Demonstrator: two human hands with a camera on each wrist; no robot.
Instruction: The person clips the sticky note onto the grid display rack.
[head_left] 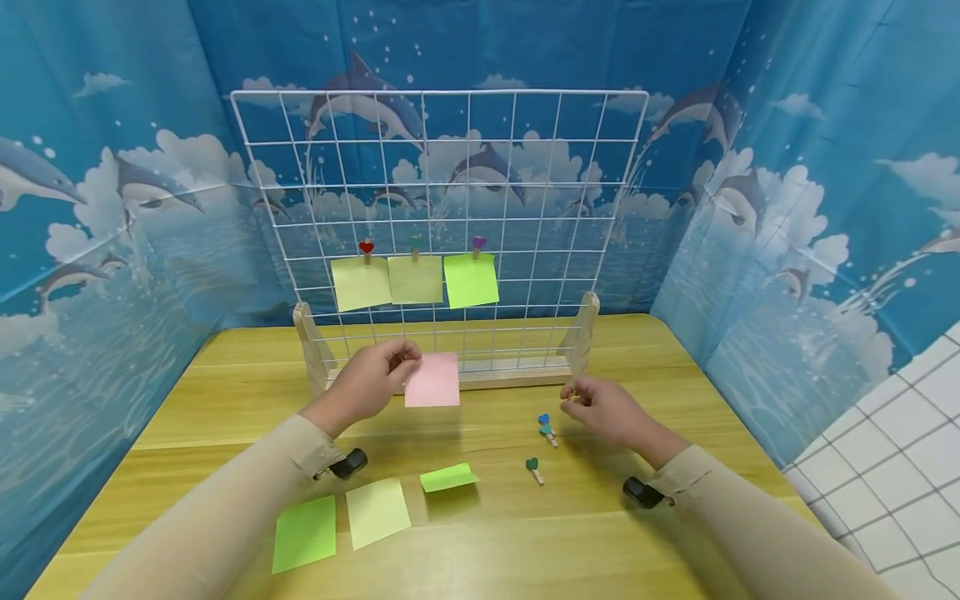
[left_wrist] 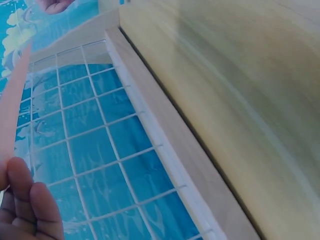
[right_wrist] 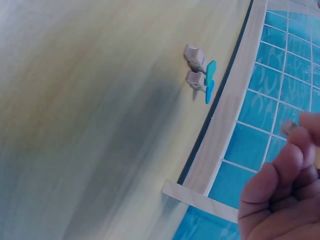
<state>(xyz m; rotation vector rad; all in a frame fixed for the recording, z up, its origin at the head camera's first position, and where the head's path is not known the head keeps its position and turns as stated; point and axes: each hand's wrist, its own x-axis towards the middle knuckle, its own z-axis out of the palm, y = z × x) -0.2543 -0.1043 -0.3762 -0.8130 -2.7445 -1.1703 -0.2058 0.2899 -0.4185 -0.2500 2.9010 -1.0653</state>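
My left hand [head_left: 372, 377] pinches a pink sticky note [head_left: 432, 381] by its left edge, raised in front of the lower part of the white wire grid [head_left: 534, 221]. In the left wrist view the note [left_wrist: 14, 102] appears nearly edge-on. My right hand [head_left: 606, 408] pinches a small clothespin between thumb and fingertips; just its wooden tip [right_wrist: 288, 127] shows, the remainder covered by the fingers. Near that hand, two heart-topped clothespins, one blue [head_left: 543, 419] and one teal [head_left: 546, 431], lie together on the table. A green heart clothespin [head_left: 532, 464] lies closer to me.
Three notes hang clipped on the grid: two pale yellow [head_left: 362, 283] and one bright green [head_left: 471, 281]. Along the front lie a green note [head_left: 305, 533], a pale yellow note [head_left: 378, 512] and a folded green note [head_left: 448, 477]. Wooden feet [head_left: 583, 333] support the grid; dolphin-print curtains [head_left: 765, 192] surround the table.
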